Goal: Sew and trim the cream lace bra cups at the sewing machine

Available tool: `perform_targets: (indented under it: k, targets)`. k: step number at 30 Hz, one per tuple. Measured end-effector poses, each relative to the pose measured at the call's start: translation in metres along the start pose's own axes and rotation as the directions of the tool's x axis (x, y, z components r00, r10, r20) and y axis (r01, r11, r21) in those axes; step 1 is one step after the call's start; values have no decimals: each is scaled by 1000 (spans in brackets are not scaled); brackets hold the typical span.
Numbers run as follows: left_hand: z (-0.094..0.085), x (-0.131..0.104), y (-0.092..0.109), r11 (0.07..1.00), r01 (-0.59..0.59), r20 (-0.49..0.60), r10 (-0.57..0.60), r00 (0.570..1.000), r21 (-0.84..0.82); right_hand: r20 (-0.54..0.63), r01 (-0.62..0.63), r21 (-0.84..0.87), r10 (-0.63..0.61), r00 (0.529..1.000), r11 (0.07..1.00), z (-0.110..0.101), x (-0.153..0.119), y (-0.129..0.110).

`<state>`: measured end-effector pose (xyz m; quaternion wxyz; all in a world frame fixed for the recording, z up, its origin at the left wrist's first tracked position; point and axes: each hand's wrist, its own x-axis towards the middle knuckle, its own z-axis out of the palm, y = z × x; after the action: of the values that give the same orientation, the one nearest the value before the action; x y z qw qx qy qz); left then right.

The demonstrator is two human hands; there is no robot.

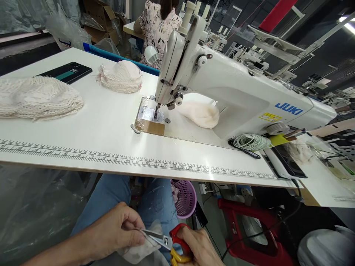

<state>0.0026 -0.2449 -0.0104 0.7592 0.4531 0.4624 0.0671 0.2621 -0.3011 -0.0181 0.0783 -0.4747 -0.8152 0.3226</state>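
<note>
Above my lap, my left hand point(124, 229) pinches the edge of a thin whitish fabric piece point(138, 253). My right hand point(198, 245) grips a pair of scissors point(166, 242) with one red and one yellow handle. The blades point left and reach the fabric edge beside my left fingertips; whether they are cutting I cannot tell. Part of the fabric hangs below the blades. On the table above stands a white sewing machine point(235, 81), its needle and presser foot over the metal plate, with a pale rounded fabric piece point(203, 113) under its arm.
White lacy pieces point(39, 98) and a cream fabric stack point(122, 77) lie on the table, near a dark phone point(69, 72). Coiled pale cord point(251, 142) sits at right. Below are a purple basket point(185, 199) and a red stool point(249, 225). Another person point(161, 27) sits beyond.
</note>
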Motion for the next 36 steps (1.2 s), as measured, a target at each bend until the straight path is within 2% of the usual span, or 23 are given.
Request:
perform_targets:
  k: [3,6,8,10,13,16,18,22,26,29,32,34,36]
  targets:
    - [-1,1,-1,1000,-9,-13,9,1000,4,-51,-119,58,122,991,991,1,-4,-2]
    - [-2,2,-3,1000,-7,-4,7,1000,-8,-140,-254,108,268,953,961,-3,-7,-7]
    - [-2,2,-4,1000,-9,12,10,1000,-30,-166,-258,122,276,947,958,-7,-7,-6]
    - [-3,2,-5,998,-7,19,8,1000,-59,-171,-212,121,231,958,970,-16,-6,-2]
    - [-4,2,-8,996,-16,14,17,1000,-85,-229,-155,71,167,959,985,-44,-3,2]
    - [-5,2,-9,996,-40,22,42,999,-82,-316,-207,-39,185,931,978,-86,7,8]
    - [-5,2,-8,996,-55,17,57,998,-69,-359,-214,-149,149,922,966,-115,18,17]
    - [-7,1,-9,995,-79,4,80,997,-68,-341,-157,-310,45,939,938,-155,46,46]
    - [-10,-1,-14,992,-95,-2,95,995,-84,-363,-174,-381,26,931,908,-161,59,58]
    - [-12,-2,-15,991,-90,15,92,996,-94,-369,-182,-400,25,929,898,-157,60,60]
    - [-13,-1,-13,993,-73,25,76,997,-92,-380,-171,-449,-14,925,877,-162,59,71]
    - [-13,-2,-12,994,-71,6,72,997,-79,-402,-178,-490,-40,915,853,-168,58,79]
    - [-12,-2,-12,995,-73,-13,72,997,-64,-450,-218,-520,-48,892,826,-168,56,76]
